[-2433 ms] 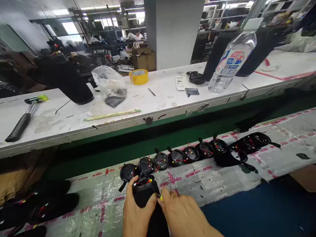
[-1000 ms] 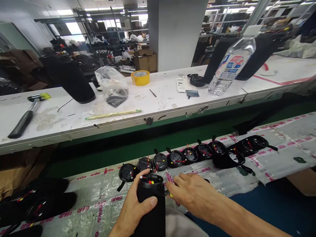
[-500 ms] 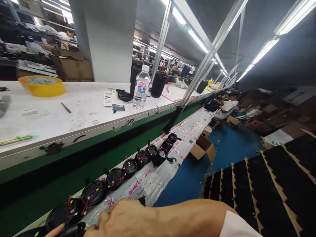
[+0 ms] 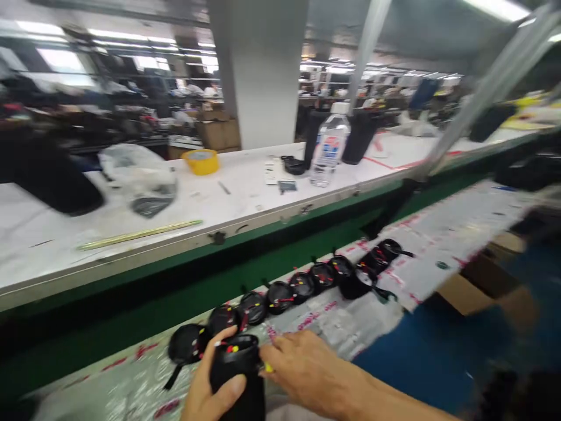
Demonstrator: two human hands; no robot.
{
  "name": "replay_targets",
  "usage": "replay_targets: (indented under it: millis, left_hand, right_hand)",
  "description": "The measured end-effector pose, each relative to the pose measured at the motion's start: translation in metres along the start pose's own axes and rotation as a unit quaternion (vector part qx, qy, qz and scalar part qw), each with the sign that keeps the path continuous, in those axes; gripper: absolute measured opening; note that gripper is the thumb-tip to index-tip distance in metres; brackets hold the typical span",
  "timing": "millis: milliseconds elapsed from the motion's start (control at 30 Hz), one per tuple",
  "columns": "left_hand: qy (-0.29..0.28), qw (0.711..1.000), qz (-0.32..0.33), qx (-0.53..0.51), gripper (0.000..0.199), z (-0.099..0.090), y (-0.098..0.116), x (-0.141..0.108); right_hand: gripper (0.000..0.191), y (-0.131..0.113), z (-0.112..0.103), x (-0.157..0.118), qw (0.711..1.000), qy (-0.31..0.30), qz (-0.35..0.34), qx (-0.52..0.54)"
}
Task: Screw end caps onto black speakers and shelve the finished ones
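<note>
My left hand (image 4: 211, 383) is wrapped round a black cylindrical housing (image 4: 245, 389), held upright with its open end up. Red, yellow and white wire connectors show inside its rim. At the housing's right side is my right hand (image 4: 302, 365), its fingers closed on something with a small yellow part (image 4: 268, 367); the rest is hidden by the fingers. Just behind my hands, similar black housings (image 4: 280, 296) stand in a row with red wires at their open tops. The nearest one (image 4: 186, 344) has a black strap hanging from it.
The housings stand on a plastic-covered bench (image 4: 131, 374) with pink print. Beyond a green gap runs a white table (image 4: 245, 204) holding a water bottle (image 4: 331, 146), yellow tape (image 4: 200, 162) and a clear plastic bag (image 4: 138, 169). A cardboard box (image 4: 464, 292) sits on the blue floor at right.
My view has swung left. My hands, at the bottom edge before, now show further up, with a black housing upright in the left hand and the right hand beside its rim.
</note>
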State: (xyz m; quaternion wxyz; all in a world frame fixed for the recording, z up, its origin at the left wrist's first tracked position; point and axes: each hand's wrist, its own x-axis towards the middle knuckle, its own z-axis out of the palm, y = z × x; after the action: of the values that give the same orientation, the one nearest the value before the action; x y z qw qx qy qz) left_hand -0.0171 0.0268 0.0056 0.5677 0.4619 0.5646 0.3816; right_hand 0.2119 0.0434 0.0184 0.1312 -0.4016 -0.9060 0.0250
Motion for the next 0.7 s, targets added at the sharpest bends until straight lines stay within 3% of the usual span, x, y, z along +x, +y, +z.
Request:
replay_targets:
  millis: [167,300,400,533,700]
  left_hand:
    - [-0.043,0.998,-0.002,-0.044,0.099,0.004,0.019,-0.003]
    - [-0.094,0.992,-0.014,-0.087,0.098,0.000,0.015,-0.002]
    - [-0.113,0.983,-0.042,-0.141,0.095,-0.002,0.010,0.001]
    - [-0.056,0.990,-0.036,-0.121,0.091,-0.002,0.011,-0.001]
    - [0.057,0.998,0.006,-0.018,0.084,0.003,0.024,-0.010]
  right_hand:
    - [0.010,0.002,0.014,-0.008,0.996,0.071,-0.017,0.059]
    - [0.014,0.005,0.008,-0.006,0.985,0.127,-0.045,0.106]
    - [0.021,0.003,0.005,-0.005,0.979,0.141,-0.028,0.147]
    - [0.018,-0.008,0.005,-0.008,0.990,0.088,0.035,0.108]
    - [0.013,-0.020,0.006,-0.007,0.996,0.038,0.049,0.071]
